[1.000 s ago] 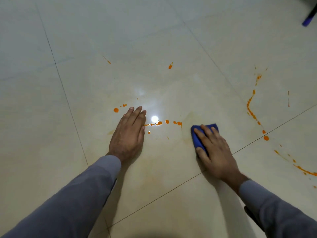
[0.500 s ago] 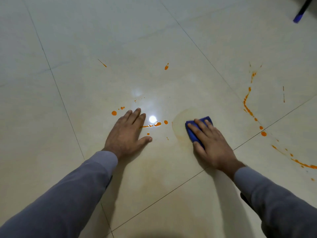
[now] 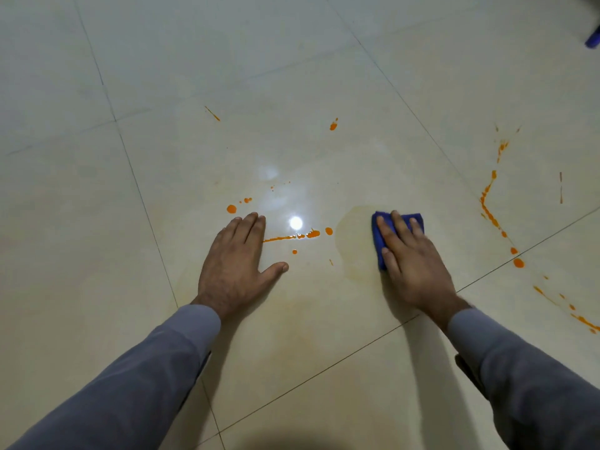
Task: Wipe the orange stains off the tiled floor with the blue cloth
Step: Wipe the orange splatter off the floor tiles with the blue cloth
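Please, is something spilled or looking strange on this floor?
Yes. Orange stains are splattered on the tiled floor, with a longer trail at the right. Beside the blue cloth under the right hand, a pale yellowish smear remains.

Your left hand (image 3: 234, 267) is planted palm down, fingers straight and close together pointing away from you, thumb stuck out to the side toward your other hand. Your right hand (image 3: 409, 261) is flat too, palm down with fingers (image 3: 400, 224) stretched forward and a bit spread, pressing on the blue cloth (image 3: 379, 237) underneath them. Both arms reach forward in grey sleeves (image 3: 136, 378), wrists bare just past the cuffs.
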